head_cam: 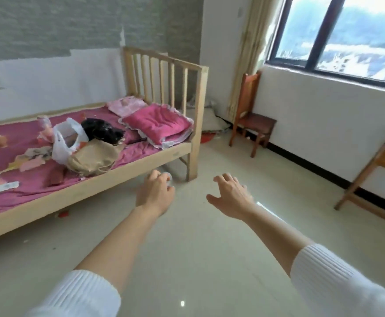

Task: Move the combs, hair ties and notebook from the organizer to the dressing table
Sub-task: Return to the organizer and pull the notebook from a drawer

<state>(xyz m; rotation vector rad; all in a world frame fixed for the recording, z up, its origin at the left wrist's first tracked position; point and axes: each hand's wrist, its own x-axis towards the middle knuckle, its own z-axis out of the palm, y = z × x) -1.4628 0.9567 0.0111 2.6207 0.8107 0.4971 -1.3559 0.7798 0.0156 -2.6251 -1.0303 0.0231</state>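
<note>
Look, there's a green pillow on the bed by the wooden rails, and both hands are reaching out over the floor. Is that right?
Almost. The pillow is pink, not green; the head view shows it lying on the bed by the wooden rails. The rest holds: the left hand and right hand both reach out over the floor.

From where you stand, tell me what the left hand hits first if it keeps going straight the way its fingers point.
Probably the bed: the left hand points up and slightly right toward the bed's near corner leg, with only bare floor between. Depth is unclear, so it may instead pass the corner.
</note>
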